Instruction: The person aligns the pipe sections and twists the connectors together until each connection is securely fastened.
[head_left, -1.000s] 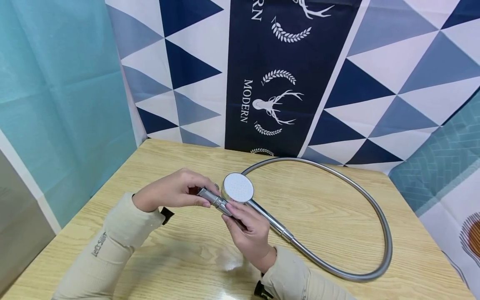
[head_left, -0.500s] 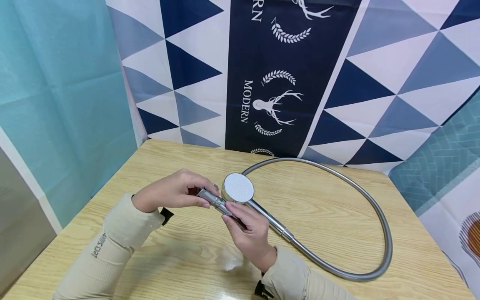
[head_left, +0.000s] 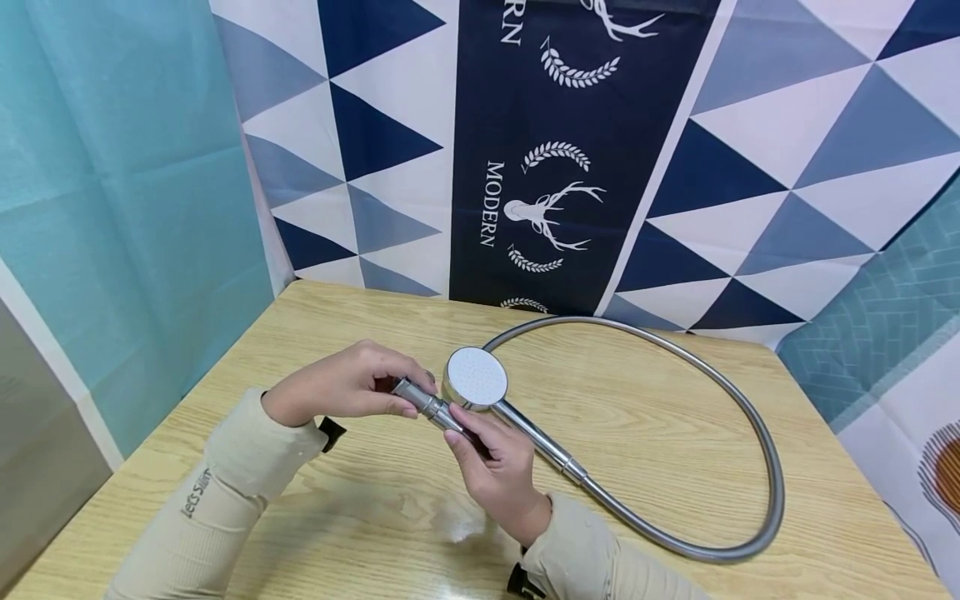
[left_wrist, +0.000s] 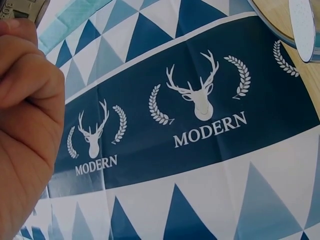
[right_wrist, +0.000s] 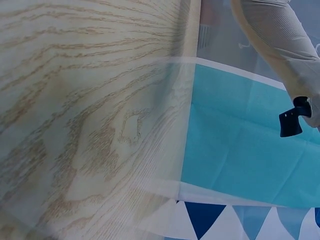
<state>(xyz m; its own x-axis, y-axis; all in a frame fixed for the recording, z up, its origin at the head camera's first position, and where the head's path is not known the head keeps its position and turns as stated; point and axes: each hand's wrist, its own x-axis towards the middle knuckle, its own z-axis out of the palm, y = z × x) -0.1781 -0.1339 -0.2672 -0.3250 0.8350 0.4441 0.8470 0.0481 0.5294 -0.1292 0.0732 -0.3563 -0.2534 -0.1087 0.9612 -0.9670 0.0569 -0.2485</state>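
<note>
One chrome fitting: held over the wooden table, slanting from 10 o'clock down to 4 o'clock, a hand at either end.
Left hand: at the fitting's 10 o'clock, thumb and curled fingers clamped on the upper end.
Right hand: between 4 and 5 o'clock, thumb and fingers pinching the lower end and hiding much of it from me.
Shower head: at 2 o'clock, white face up, close enough to crowd the right fingertips; whether they touch, I cannot tell.
Handle: runs from the head towards 4 o'clock, passing just beyond the right hand.
Hose: grey, joined to the handle's end, sweeping a wide loop round to 1 o'clock and back behind the head; it takes up much of the table's right half.
Sleeves: beige, reaching in from 8 and 4 o'clock, lettering on the left one.
Black tabs: one sticking out by each cuff.
Patterned cloth: at 12 o'clock, blue and white triangles beside a dark band of stag heads and "MODERN".
Teal sheet: hanging at 10 o'clock, past the table's left edge.
</note>
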